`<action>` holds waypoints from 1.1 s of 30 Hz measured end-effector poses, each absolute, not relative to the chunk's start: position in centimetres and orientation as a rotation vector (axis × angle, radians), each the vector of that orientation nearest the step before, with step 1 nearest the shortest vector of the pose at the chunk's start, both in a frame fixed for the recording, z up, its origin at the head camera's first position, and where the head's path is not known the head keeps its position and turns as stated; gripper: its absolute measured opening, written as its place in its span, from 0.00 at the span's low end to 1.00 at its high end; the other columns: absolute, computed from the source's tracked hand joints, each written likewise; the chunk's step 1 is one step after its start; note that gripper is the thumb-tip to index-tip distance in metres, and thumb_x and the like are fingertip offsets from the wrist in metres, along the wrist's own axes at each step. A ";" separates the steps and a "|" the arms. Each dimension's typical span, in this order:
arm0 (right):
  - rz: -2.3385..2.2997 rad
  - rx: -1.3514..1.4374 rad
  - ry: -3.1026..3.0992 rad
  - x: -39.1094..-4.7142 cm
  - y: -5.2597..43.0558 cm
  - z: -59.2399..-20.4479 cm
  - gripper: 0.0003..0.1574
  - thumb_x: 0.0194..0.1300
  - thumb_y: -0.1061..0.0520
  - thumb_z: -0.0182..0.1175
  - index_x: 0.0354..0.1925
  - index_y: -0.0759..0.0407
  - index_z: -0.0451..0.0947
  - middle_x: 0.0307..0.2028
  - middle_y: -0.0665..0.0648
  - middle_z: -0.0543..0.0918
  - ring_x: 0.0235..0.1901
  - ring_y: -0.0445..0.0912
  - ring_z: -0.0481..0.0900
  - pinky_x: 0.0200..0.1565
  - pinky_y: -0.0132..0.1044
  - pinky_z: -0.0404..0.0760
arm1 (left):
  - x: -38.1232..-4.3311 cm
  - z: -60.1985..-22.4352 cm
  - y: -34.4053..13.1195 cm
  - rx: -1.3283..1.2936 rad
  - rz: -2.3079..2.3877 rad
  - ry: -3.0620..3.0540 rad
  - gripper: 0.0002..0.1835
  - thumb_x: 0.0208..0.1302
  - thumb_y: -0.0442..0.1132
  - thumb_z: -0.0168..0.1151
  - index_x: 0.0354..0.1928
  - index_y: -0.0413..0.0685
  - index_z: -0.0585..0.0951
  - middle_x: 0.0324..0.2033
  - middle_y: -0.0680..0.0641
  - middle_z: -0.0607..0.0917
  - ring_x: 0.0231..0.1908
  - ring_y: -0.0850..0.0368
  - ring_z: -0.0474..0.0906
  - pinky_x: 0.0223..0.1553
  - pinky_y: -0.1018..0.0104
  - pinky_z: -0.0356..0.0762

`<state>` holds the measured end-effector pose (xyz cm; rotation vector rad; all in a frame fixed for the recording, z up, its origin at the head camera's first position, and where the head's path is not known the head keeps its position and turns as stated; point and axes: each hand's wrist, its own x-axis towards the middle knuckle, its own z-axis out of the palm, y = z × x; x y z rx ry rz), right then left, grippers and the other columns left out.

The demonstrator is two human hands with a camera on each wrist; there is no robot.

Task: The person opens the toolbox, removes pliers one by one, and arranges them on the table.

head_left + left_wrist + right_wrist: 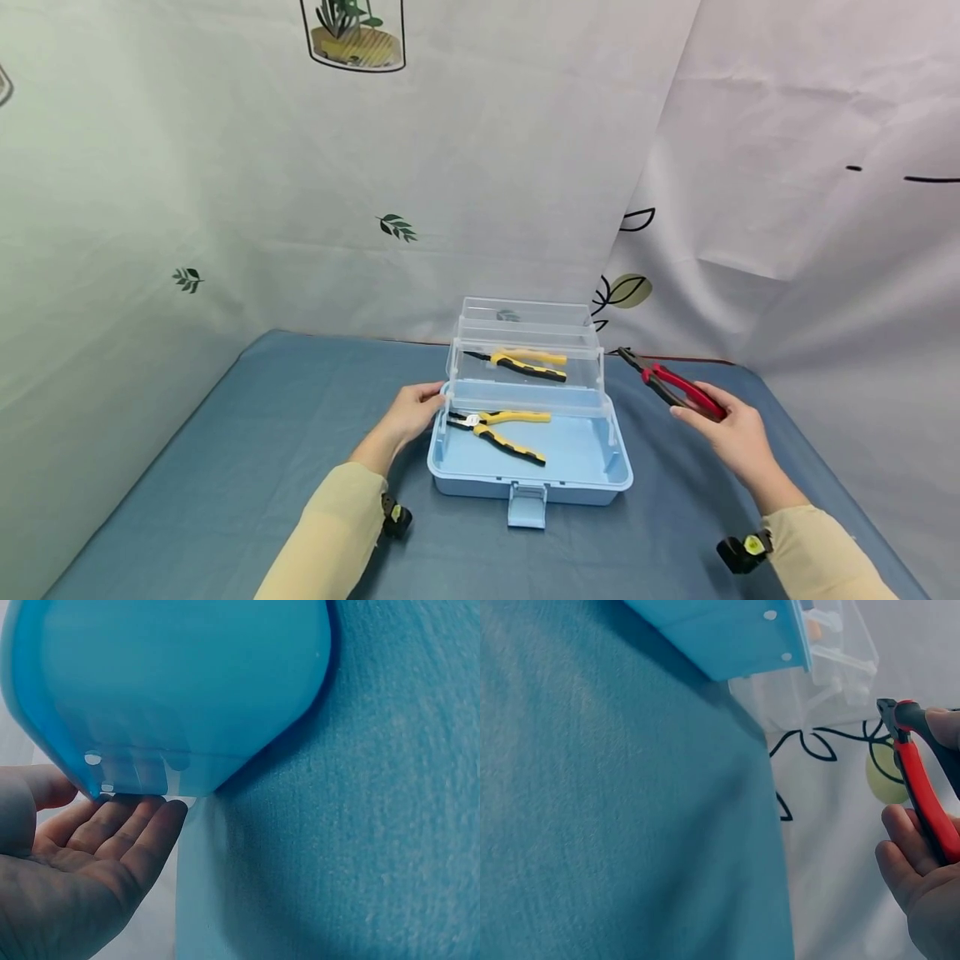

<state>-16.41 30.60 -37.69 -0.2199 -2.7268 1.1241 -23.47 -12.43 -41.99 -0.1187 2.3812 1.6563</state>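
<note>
A light blue toolbox (585,450) stands opened on the table, its clear upper part (525,312) raised at the back. Yellow-and-black pliers (510,446) lie with handles spread in its base. Another yellow-and-black pair, needle-nose pliers (528,367), lies in the clear tray section behind. My left hand (411,412) is at the box's left rear corner; in the left wrist view its extended fingers (154,832) touch the edge of the blue end wall. To the right of the box, my right hand (731,429) grips red-and-black pliers (922,787) above the table, jaws pointing toward the box.
A blue cloth (300,467) covers the table. Pale fabric walls (300,167) printed with plants enclose its back and sides. The toolbox's blue latch (527,508) hangs down at the front. Each wrist carries a small black camera (396,517).
</note>
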 end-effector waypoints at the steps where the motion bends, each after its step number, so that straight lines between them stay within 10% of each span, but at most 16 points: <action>1: 1.119 -0.225 -2.731 -16.4 30.7 -37.8 0.48 0.59 0.36 0.62 0.68 0.61 0.62 0.52 0.67 0.80 0.32 0.19 0.68 0.31 0.29 0.78 | -23.5 -42.0 -12.4 -0.118 1.655 2.382 0.23 0.71 0.37 0.48 0.67 0.45 0.68 0.61 0.39 0.74 0.58 0.47 0.73 0.55 0.50 0.76; 20: 1.084 -0.277 -2.800 -15.9 31.9 -39.1 0.52 0.58 0.35 0.62 0.67 0.66 0.61 0.51 0.69 0.80 0.30 0.25 0.70 0.28 0.31 0.75 | -23.5 -41.7 -12.5 -0.113 1.660 2.372 0.23 0.71 0.37 0.48 0.67 0.44 0.67 0.62 0.38 0.72 0.59 0.47 0.72 0.55 0.50 0.76; 33: 1.031 -0.307 -2.888 -16.1 32.6 -40.1 0.54 0.59 0.32 0.59 0.66 0.71 0.60 0.55 0.75 0.72 0.45 0.56 0.74 0.31 0.34 0.75 | -23.5 -41.8 -12.4 -0.106 1.653 2.388 0.23 0.71 0.38 0.48 0.67 0.44 0.67 0.62 0.38 0.72 0.59 0.46 0.72 0.55 0.50 0.75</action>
